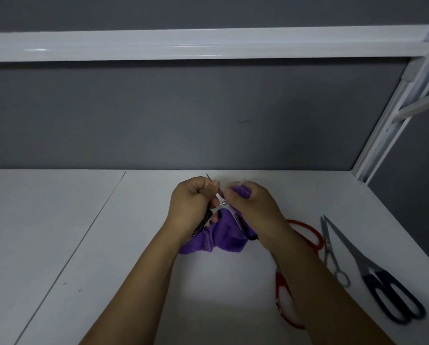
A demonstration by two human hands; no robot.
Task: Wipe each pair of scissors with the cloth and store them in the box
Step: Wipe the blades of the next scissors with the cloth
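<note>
**Desk:** What is at centre?

**Photographer:** A small pair of black-handled scissors [224,203] is held up with its handles spread apart. One thin blade tip points away, gripped in the left hand [191,205]. A purple cloth [219,236] is bunched in the right hand [253,207] and drapes beneath the handles.

**Desk:** And to the right?

**Photographer:** Three more pairs lie flat. The red-handled scissors [281,282] are partly hidden by the right forearm. Beside them are slim all-metal scissors [328,245], closed, and large dark-handled scissors [372,277], also closed, tips pointing away.
</note>
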